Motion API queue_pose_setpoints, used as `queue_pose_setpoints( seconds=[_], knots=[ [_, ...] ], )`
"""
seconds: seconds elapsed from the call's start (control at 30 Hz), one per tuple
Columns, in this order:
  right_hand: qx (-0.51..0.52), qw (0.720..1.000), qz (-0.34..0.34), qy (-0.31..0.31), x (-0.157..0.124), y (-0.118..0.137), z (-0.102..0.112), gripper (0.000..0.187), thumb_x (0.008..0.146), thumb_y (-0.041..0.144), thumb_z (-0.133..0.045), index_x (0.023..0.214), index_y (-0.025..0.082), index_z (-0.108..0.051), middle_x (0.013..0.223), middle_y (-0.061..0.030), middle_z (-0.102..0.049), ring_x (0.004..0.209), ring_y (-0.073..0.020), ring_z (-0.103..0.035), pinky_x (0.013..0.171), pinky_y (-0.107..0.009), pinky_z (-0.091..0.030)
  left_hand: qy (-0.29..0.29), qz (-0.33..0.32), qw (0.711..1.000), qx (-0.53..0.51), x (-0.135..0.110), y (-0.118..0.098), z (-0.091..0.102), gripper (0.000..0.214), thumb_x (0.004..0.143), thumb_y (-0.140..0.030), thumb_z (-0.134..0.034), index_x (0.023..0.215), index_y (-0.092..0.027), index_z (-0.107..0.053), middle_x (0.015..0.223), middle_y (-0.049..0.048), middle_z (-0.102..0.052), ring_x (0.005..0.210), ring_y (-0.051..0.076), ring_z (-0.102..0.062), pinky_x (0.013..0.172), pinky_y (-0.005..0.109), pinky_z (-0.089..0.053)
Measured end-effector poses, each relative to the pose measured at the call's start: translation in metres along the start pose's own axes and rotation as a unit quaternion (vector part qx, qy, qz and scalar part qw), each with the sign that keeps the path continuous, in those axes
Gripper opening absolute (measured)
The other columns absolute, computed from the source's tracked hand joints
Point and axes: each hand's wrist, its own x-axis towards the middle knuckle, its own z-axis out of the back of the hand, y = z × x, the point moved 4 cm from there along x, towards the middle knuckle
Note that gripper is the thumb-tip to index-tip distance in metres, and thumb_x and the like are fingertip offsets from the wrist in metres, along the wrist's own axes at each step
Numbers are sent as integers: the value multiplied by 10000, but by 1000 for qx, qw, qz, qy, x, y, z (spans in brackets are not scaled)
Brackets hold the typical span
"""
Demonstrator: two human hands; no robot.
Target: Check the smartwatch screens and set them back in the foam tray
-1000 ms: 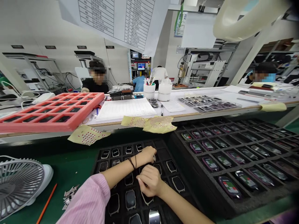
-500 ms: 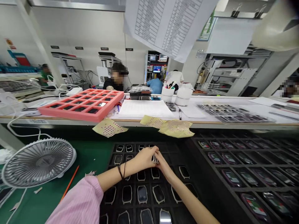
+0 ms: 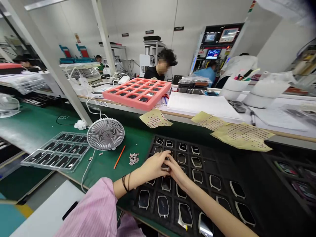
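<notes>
The person's left hand (image 3: 153, 167) and right hand (image 3: 176, 172) are meeting over a black foam tray (image 3: 219, 158), their fingers (image 3: 161, 155) curling closed and pinching a small dark rounded-rectangle frame (image 3: 165, 167) between them. Rows of glossy, pale-rimmed rounded frames (image 3: 163, 206) are lying in the tray. A ribbed white desk fan (image 3: 105, 134) is standing on a green mat (image 3: 32, 125) to the left.
</notes>
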Motion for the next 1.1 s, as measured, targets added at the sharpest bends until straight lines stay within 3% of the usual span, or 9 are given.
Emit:
queue_pose_setpoints(
  seconds=[0.07, 0.17, 0.27, 0.37, 0.6, 0.87, 0.97, 1.03, 1.1],
  knots=[
    [89, 994, -53, 20, 1, -2, -2, 320, 764, 374, -580, 1031, 199, -594, 850, -47, -682, 699, -205, -643, 554, -303, -489, -27, -6, 999, -46, -13, 20, 20, 753, 735, -345, -715, 1373, -222, -334, 1305, 120, -519, 1138, 260, -542, 940, 358, -457],
    [165, 980, -100, 38, -1, 2, 2, 307, 806, 381, -500, 997, 161, -596, 729, -60, -673, 549, -176, -594, 485, -290, -429, -80, 112, 989, 60, -32, 69, 43, 317, 899, -371, -501, 1152, -185, -554, 1132, 95, -608, 1052, 249, -565, 897, 358, -462],
    [211, 969, -127, 34, -4, 8, 5, 281, 822, 364, -463, 961, 161, -599, 714, -69, -675, 554, -180, -594, 488, -295, -418, -43, 177, 974, 138, -47, 106, 42, 162, 887, -252, -510, 924, -163, -641, 1002, 88, -640, 976, 255, -583, 826, 347, -479],
    [220, 965, -137, 27, -6, 10, 5, 273, 823, 343, -469, 966, 152, -601, 717, -79, -680, 555, -180, -592, 495, -291, -408, -18, 177, 974, 140, -56, 119, 31, 110, 833, -167, -566, 887, -167, -663, 984, 75, -660, 950, 241, -598, 777, 310, -485],
    [233, 961, -145, 35, -9, 8, -2, 268, 828, 315, -474, 984, 136, -597, 730, -100, -693, 547, -192, -606, 499, -276, -383, -22, 163, 978, 127, -60, 123, 21, 171, 852, -158, -542, 881, -182, -708, 991, 73, -687, 958, 230, -600, 805, 300, -461],
    [224, 968, -91, 61, -13, 18, -7, 313, 796, 339, -531, 1018, 125, -586, 762, -105, -693, 567, -210, -612, 499, -294, -385, -69, 173, 981, 55, -55, 119, 35, 219, 868, -253, -531, 834, -162, -727, 940, 77, -713, 863, 209, -642, 736, 279, -476],
    [220, 972, -55, 58, -17, 27, -12, 338, 791, 343, -568, 1054, 131, -580, 812, -100, -692, 603, -219, -627, 520, -309, -408, -87, 164, 977, -104, -48, 92, 34, 309, 872, -372, -517, 887, -137, -717, 852, 79, -726, 725, 175, -645, 660, 260, -484],
    [217, 974, -27, 56, -21, 32, -16, 355, 794, 342, -585, 1089, 145, -569, 865, -91, -689, 637, -221, -637, 540, -319, -430, -74, 149, 948, -273, -40, 68, 27, 302, 812, -399, -588, 833, -128, -719, 810, 77, -731, 698, 163, -638, 643, 250, -480],
    [216, 975, -2, 55, -25, 36, -20, 370, 805, 344, -590, 1129, 170, -553, 915, -79, -682, 673, -216, -642, 569, -328, -453, -48, 151, 922, -355, -32, 48, 20, 282, 761, -397, -641, 760, -125, -717, 760, 69, -728, 627, 133, -602, 573, 223, -440]
  ],
)
